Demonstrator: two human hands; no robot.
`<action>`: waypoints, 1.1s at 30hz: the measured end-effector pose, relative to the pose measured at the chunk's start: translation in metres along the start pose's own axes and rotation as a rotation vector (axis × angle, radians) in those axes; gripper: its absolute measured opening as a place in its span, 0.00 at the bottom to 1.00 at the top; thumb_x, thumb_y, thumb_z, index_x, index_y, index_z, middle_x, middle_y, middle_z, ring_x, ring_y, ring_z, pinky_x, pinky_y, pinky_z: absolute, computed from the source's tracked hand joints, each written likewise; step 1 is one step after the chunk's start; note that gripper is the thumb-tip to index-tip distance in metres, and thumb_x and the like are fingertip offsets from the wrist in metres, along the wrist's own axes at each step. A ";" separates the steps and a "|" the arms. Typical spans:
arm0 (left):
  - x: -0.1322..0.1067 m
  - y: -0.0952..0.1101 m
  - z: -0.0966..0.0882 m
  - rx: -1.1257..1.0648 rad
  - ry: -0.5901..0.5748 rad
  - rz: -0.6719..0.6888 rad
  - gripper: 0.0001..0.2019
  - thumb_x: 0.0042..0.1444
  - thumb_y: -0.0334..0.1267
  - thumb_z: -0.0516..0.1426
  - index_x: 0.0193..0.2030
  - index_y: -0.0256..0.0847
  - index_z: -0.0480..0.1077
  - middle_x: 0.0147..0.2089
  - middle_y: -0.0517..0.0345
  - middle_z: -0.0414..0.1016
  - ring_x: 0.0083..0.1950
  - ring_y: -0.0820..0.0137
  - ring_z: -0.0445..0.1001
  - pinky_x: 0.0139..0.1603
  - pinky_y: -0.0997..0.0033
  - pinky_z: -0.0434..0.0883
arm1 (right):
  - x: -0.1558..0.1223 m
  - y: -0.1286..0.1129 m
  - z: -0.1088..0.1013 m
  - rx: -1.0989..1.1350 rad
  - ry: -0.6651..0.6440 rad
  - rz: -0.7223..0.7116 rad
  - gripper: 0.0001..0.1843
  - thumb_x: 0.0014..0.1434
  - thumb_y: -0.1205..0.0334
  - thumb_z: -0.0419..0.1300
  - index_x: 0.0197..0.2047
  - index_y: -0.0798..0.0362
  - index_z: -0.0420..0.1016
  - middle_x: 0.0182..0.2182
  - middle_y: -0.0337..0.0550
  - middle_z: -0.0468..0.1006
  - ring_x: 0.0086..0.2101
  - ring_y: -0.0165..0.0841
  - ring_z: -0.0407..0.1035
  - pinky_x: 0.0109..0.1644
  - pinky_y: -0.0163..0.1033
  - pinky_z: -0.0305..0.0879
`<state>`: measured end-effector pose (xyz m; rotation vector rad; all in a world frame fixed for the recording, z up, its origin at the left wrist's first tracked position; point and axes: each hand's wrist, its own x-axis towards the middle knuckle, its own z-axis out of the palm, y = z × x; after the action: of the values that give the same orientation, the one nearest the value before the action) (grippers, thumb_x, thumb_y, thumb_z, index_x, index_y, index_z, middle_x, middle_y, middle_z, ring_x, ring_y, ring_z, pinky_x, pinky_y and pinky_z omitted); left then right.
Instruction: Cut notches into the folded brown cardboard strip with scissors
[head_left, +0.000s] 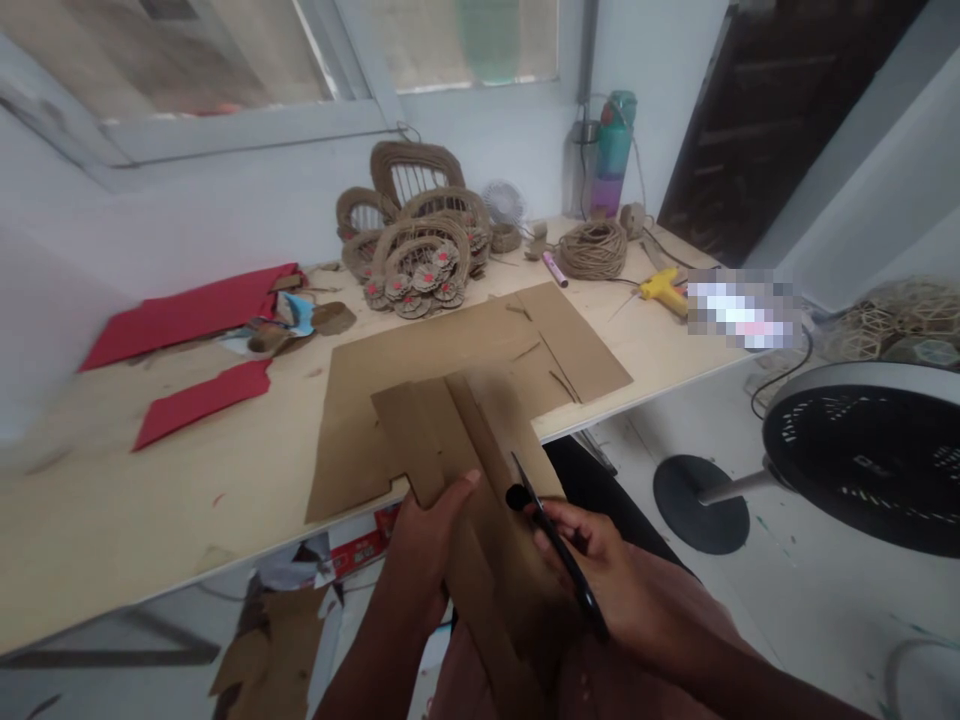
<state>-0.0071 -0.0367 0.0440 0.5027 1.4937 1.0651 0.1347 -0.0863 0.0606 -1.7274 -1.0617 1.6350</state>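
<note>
1. Head view, room: white walls, a window up top, a dark door at the back right.
2. Long pale wood table (112, 500) runs across the pic, w/ a big flat cardboard sheet (450, 350) lying on it near the front edge.
3. Left hand (424, 545) holds a smaller cardboard piece (457, 440) just over the table's front edge, close to the body. Thumb on top, fingers under it, pinching the card.
4. Right hand (600, 565) is wrapped around black scissors (555, 545). Blades point up and away, w/ the tip on the cardboard piece. Blades look close together; can't tell if they're fully shut.
5. Both hands are near each other, w/ the card strip between them.
6. Back of table: a pile of woven rope baskets (412, 230) w/ small red-dot flower bits in front.
7. Right of that: a little white fan (502, 203), a roll of brown twine (594, 248), a pink marker (553, 268) and a yellow glue gun (661, 290).
8. Corner: a tall teal and purple bottle (615, 150).
9. Left side of table: red paper sheets (187, 315), one more red strip (202, 400) nearer the front, plus scraps.
10. Floor, right: a big fan (862, 460) w/ a round black base. Under the table: card scraps (270, 640).
</note>
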 end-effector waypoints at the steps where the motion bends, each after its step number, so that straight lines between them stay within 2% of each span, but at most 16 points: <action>1: 0.000 0.000 0.000 0.000 -0.004 -0.003 0.10 0.37 0.30 0.64 0.30 0.39 0.72 0.25 0.57 0.76 0.26 0.64 0.76 0.25 0.69 0.71 | 0.002 0.004 0.001 0.033 -0.016 -0.035 0.11 0.56 0.57 0.59 0.40 0.51 0.79 0.23 0.37 0.72 0.27 0.33 0.67 0.28 0.32 0.59; 4: 0.000 -0.001 0.000 -0.003 -0.019 -0.023 0.10 0.38 0.30 0.63 0.30 0.40 0.71 0.26 0.56 0.77 0.27 0.64 0.77 0.26 0.70 0.72 | 0.012 0.023 0.008 0.150 -0.055 -0.159 0.18 0.53 0.48 0.61 0.39 0.54 0.78 0.23 0.36 0.69 0.26 0.31 0.64 0.30 0.33 0.61; 8: -0.002 -0.002 0.000 0.003 -0.022 -0.039 0.11 0.40 0.32 0.63 0.33 0.40 0.71 0.24 0.56 0.76 0.28 0.62 0.77 0.26 0.68 0.72 | 0.018 0.037 0.013 0.204 -0.042 -0.222 0.24 0.51 0.40 0.59 0.38 0.54 0.78 0.22 0.36 0.66 0.25 0.31 0.62 0.27 0.32 0.59; 11: -0.003 -0.002 0.000 0.045 0.021 -0.060 0.11 0.40 0.32 0.64 0.33 0.40 0.70 0.22 0.58 0.75 0.24 0.64 0.76 0.22 0.70 0.71 | 0.010 0.027 0.008 0.144 -0.037 -0.208 0.20 0.51 0.44 0.60 0.38 0.51 0.79 0.22 0.37 0.68 0.26 0.33 0.64 0.27 0.33 0.61; 15: -0.002 -0.003 0.000 0.055 -0.012 -0.059 0.10 0.41 0.32 0.63 0.32 0.40 0.69 0.22 0.61 0.74 0.20 0.69 0.72 0.18 0.73 0.68 | -0.005 0.004 -0.002 -0.186 -0.006 -0.076 0.14 0.55 0.53 0.58 0.41 0.48 0.79 0.24 0.39 0.73 0.28 0.36 0.68 0.25 0.32 0.60; 20: 0.000 -0.006 -0.003 0.027 -0.031 -0.068 0.12 0.40 0.32 0.64 0.34 0.40 0.69 0.23 0.59 0.75 0.25 0.64 0.76 0.23 0.71 0.71 | -0.011 -0.010 -0.005 -0.460 -0.003 0.037 0.14 0.59 0.56 0.54 0.46 0.44 0.76 0.24 0.38 0.76 0.26 0.37 0.70 0.22 0.32 0.56; 24: -0.001 -0.006 -0.003 -0.007 -0.054 -0.058 0.12 0.40 0.32 0.63 0.33 0.41 0.69 0.23 0.59 0.75 0.26 0.63 0.77 0.23 0.70 0.71 | -0.011 -0.013 -0.005 -0.510 -0.008 0.026 0.14 0.60 0.57 0.53 0.46 0.43 0.76 0.28 0.39 0.78 0.30 0.39 0.72 0.23 0.33 0.55; 29: -0.004 -0.005 -0.001 0.023 -0.018 -0.074 0.11 0.41 0.32 0.63 0.33 0.41 0.69 0.23 0.60 0.76 0.22 0.66 0.75 0.21 0.71 0.70 | -0.012 -0.013 -0.005 -0.555 -0.020 0.051 0.14 0.60 0.58 0.54 0.47 0.42 0.75 0.24 0.39 0.77 0.28 0.39 0.72 0.21 0.33 0.52; 33: -0.005 -0.005 -0.001 0.042 -0.012 -0.063 0.10 0.40 0.32 0.63 0.32 0.40 0.69 0.22 0.59 0.75 0.24 0.64 0.76 0.21 0.71 0.70 | -0.013 -0.015 -0.004 -0.555 -0.035 0.077 0.14 0.61 0.58 0.55 0.49 0.42 0.74 0.30 0.39 0.79 0.33 0.41 0.73 0.24 0.33 0.53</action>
<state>-0.0055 -0.0433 0.0427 0.4880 1.5147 0.9821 0.1362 -0.0881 0.0809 -2.1063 -1.5945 1.5078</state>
